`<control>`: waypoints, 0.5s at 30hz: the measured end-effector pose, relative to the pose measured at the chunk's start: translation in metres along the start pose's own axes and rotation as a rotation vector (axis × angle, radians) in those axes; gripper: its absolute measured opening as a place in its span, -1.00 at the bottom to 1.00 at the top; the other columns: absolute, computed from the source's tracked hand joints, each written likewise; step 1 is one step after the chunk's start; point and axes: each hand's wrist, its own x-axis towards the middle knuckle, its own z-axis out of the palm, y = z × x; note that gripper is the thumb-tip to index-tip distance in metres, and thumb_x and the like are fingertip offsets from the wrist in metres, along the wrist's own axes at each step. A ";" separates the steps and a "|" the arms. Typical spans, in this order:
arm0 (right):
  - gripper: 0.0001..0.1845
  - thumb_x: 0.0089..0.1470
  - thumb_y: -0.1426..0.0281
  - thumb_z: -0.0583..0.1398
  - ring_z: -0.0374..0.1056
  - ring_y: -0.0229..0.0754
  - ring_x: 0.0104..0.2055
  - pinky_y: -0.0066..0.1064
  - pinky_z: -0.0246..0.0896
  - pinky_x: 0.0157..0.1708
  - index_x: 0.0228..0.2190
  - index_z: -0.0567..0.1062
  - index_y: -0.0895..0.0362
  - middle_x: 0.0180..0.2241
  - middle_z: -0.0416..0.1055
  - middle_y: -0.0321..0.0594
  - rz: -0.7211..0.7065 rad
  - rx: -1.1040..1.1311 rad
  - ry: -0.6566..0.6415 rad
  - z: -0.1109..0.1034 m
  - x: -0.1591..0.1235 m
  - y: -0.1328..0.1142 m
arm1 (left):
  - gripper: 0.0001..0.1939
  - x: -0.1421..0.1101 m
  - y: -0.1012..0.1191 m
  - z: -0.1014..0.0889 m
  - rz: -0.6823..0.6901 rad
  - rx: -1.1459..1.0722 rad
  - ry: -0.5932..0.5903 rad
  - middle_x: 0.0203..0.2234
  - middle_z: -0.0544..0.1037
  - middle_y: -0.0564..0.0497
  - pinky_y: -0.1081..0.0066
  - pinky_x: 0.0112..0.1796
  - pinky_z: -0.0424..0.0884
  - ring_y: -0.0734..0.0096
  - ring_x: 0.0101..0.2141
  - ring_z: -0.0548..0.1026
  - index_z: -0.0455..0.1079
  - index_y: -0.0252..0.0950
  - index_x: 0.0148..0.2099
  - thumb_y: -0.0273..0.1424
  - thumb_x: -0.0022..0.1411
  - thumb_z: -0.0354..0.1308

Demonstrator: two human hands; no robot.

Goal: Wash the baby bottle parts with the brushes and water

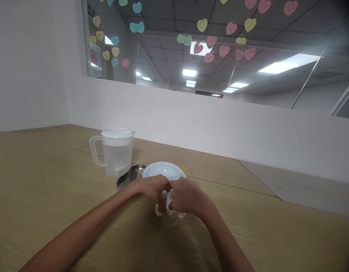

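My left hand and my right hand meet over a small clear plastic container with white parts in front of the bowl. The fingers of both hands are curled closed round its upper part and hide much of it, so its exact kind does not show. Right behind my hands stands a white bowl, its near side covered by them. A shiny metal kidney dish lies to the bowl's left, partly behind my left wrist, with something small and clear at its right end.
A translucent lidded plastic jug stands at the back left, handle to the left. Something yellow peeks out behind the bowl's right edge. The wooden-looking tabletop runs back to a white wall below a window with heart-shaped notes.
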 end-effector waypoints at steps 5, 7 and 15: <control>-0.73 -0.24 0.41 0.20 0.34 -0.17 -0.42 -0.46 -0.05 -0.58 -0.37 0.50 0.17 -0.41 0.45 -0.17 0.038 -0.044 -0.010 -0.001 -0.001 -0.006 | -0.62 0.000 0.000 0.003 -0.054 0.055 0.034 -0.54 0.50 0.19 0.53 -0.51 0.22 0.48 -0.52 0.38 0.51 -0.25 -0.34 -0.43 -0.36 0.38; -0.72 -0.23 0.39 0.20 0.35 -0.15 -0.40 -0.46 -0.04 -0.59 -0.36 0.50 0.18 -0.39 0.45 -0.15 0.065 -0.047 -0.027 -0.001 -0.001 -0.010 | -0.66 0.000 0.000 0.004 -0.081 0.075 0.035 -0.56 0.49 0.19 0.53 -0.54 0.21 0.48 -0.53 0.38 0.51 -0.26 -0.38 -0.42 -0.36 0.38; -0.66 -0.25 0.38 0.24 0.35 -0.14 -0.34 -0.47 0.02 -0.56 -0.31 0.50 0.22 -0.30 0.45 -0.10 0.116 0.013 -0.074 -0.001 -0.001 -0.014 | -0.70 -0.003 0.004 0.004 -0.070 0.084 0.017 -0.52 0.52 0.16 0.52 -0.54 0.20 0.41 -0.48 0.43 0.49 -0.28 -0.38 -0.42 -0.31 0.35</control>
